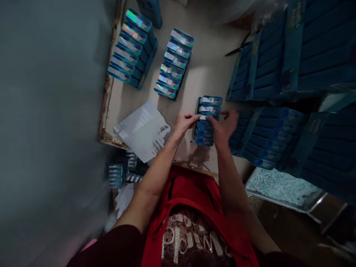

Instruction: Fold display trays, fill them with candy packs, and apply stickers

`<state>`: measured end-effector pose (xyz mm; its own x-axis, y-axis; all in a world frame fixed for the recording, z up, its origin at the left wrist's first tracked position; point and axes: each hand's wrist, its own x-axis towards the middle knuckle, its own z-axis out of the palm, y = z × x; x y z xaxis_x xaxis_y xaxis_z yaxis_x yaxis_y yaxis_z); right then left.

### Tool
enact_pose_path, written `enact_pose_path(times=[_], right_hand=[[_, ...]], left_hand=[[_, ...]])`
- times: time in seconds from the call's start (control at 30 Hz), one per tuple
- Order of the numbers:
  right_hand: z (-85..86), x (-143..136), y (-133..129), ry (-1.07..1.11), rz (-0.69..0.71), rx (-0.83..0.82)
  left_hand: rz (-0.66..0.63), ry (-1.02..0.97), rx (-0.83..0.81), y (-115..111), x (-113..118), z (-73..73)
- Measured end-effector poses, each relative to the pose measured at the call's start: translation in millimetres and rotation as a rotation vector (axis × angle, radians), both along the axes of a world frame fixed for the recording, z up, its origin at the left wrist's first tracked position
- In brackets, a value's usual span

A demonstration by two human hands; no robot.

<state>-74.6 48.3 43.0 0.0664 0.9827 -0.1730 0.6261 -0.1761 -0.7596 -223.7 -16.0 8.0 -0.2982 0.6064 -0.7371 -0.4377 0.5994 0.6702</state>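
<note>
A short row of small blue boxes stands near the front edge of the table, between my two hands. My left hand pinches the left end of a small whitish sticker over the third box from the far end. At the sticker's right end is the thumb of my right hand, its other fingers bent and partly blurred. The two farthest boxes carry shiny stickers on top; the nearer ones show bare blue ends. Left of my left hand lies a sticker sheet with many strips gone.
Two rows of blue boxes with shiny stickers, a middle row and a left row, stand farther back. Large stacks of blue packs crowd the right side. A dark pointed tool lies beside them. Below right is a tray of pale blue bits.
</note>
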Motion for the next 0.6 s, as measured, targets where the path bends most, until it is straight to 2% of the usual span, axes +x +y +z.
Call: enact_pose_path(times=[0.07, 0.13, 0.2, 0.23, 0.27, 0.33, 0.4, 0.43, 0.5, 0.53, 0.6], right_hand=[[-9.4, 4.9, 7.5, 0.050, -0.064, -0.073], [-16.6, 9.3, 14.8, 0.167, -0.125, -0.261], [-15.6, 14.5, 18.0, 0.239, -0.158, -0.419], [-11.0, 17.3, 16.7, 0.237, -0.160, -0.425], [-4.1, 19.8, 12.9, 0.206, -0.141, -0.368], [13.2, 20.3, -2.9, 0.075, -0.062, -0.126], [27.0, 8.5, -27.6, -0.044, 0.067, 0.087], [30.0, -3.7, -41.5, -0.064, 0.164, 0.126], [25.8, -40.4, -67.1, -0.047, 0.416, 0.121], [19.1, -63.1, -77.0, -0.039, 0.560, 0.117], [-0.3, -110.5, -88.2, -0.076, 0.792, 0.153]], left_hand=[[0.073, -0.126, -0.071, 2.6, 10.9, -12.1], [0.140, -0.149, -0.136, 4.7, 20.6, -20.2], [0.162, -0.063, -0.136, 1.8, 19.0, -20.1], [0.159, 0.045, -0.110, -3.3, 10.7, -17.0], [0.148, 0.198, -0.077, -11.3, -3.3, -12.6], [0.117, 0.579, -0.050, -34.8, -47.2, -3.6], [0.080, 0.911, -0.151, -62.8, -102.5, -0.2], [0.046, 1.000, -0.244, -75.6, -129.5, -1.6], [-0.080, 1.028, -0.393, -94.6, -173.3, -9.6], [-0.151, 0.996, -0.421, -100.5, -188.1, -14.9], [-0.243, 0.937, -0.370, -106.6, -202.9, -24.2]])
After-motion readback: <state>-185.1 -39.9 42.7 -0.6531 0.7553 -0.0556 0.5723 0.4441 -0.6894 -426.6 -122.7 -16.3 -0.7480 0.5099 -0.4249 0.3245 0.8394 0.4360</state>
